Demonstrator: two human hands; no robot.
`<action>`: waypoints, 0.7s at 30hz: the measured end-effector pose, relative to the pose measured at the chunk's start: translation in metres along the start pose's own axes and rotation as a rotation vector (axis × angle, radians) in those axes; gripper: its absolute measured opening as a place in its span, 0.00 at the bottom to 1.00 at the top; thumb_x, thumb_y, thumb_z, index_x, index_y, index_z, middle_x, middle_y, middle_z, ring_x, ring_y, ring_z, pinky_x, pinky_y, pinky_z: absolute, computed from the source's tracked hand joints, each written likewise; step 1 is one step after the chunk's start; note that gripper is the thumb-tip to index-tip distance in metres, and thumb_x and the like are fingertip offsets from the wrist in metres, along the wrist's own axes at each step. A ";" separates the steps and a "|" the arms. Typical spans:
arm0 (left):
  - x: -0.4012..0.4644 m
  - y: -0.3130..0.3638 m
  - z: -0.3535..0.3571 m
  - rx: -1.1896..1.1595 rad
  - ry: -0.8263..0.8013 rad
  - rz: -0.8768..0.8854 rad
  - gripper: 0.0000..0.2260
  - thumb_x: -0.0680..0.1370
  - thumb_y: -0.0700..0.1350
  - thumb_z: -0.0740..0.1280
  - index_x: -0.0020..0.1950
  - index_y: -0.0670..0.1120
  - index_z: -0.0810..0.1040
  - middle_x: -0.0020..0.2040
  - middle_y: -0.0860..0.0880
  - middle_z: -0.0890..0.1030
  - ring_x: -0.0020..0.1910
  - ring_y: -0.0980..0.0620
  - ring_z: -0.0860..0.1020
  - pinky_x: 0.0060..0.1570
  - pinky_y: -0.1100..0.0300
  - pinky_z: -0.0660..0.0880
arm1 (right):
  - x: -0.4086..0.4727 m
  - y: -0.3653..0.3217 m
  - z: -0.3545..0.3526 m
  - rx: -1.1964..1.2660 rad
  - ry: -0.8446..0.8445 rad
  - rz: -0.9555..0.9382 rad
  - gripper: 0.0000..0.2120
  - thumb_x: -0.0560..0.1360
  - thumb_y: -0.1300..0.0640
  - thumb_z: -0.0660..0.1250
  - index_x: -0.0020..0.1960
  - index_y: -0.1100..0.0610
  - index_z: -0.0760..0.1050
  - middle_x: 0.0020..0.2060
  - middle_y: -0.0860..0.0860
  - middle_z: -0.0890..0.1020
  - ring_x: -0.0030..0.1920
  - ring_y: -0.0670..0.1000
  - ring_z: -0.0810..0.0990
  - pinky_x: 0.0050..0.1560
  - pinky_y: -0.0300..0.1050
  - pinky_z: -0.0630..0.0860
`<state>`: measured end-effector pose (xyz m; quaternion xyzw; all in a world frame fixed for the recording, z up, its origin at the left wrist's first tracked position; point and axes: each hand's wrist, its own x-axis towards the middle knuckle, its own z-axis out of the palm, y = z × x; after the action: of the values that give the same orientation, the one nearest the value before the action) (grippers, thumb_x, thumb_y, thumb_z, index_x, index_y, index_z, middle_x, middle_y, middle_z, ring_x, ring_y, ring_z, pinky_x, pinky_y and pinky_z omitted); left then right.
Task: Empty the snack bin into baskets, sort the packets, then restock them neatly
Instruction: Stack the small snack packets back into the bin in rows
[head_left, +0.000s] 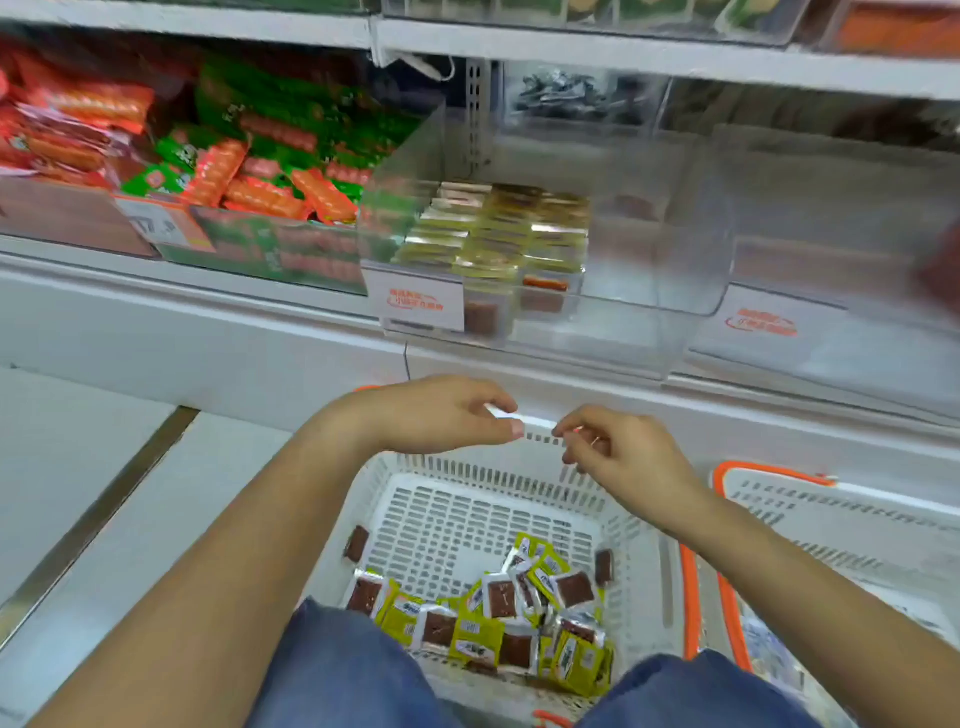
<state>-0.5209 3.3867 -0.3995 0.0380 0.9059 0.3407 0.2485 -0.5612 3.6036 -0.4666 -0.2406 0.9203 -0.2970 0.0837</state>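
The packets (498, 613) are judged light, flat, slick foil sachets; pinch each by a sealed edge. They are yellow-green with brown windows, heaped in the white basket (631, 551) on the floor; others sit stacked in the clear bin (613, 312) on the shelf. Left hand (441, 415) and right hand (618, 447) have curled fingers; contents cannot be determined.

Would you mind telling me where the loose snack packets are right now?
In the head view, the snack packets lie heaped at the near end of the white basket, low centre, between the person's knees.
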 end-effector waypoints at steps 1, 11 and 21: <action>0.004 -0.022 0.005 -0.015 -0.017 -0.054 0.20 0.78 0.58 0.62 0.68 0.53 0.72 0.58 0.56 0.76 0.59 0.57 0.75 0.61 0.62 0.69 | -0.004 0.013 0.018 -0.046 -0.092 0.027 0.08 0.78 0.53 0.62 0.54 0.47 0.78 0.38 0.40 0.81 0.41 0.43 0.81 0.47 0.42 0.75; 0.055 -0.254 0.130 0.304 -0.265 -0.498 0.17 0.79 0.47 0.65 0.67 0.45 0.72 0.65 0.47 0.74 0.63 0.47 0.73 0.58 0.59 0.70 | -0.013 0.117 0.190 -0.267 -0.737 0.178 0.20 0.79 0.47 0.59 0.69 0.52 0.65 0.63 0.54 0.75 0.59 0.54 0.76 0.50 0.46 0.74; 0.098 -0.297 0.216 0.844 -0.369 -0.256 0.31 0.76 0.34 0.62 0.77 0.44 0.53 0.74 0.43 0.61 0.69 0.43 0.66 0.61 0.52 0.70 | -0.016 0.127 0.301 -0.398 -0.728 -0.264 0.38 0.64 0.49 0.77 0.71 0.55 0.70 0.68 0.54 0.73 0.69 0.54 0.72 0.67 0.50 0.68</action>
<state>-0.4742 3.3124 -0.7690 0.0836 0.9032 -0.1027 0.4083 -0.5076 3.5497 -0.7847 -0.4569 0.8314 -0.0177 0.3159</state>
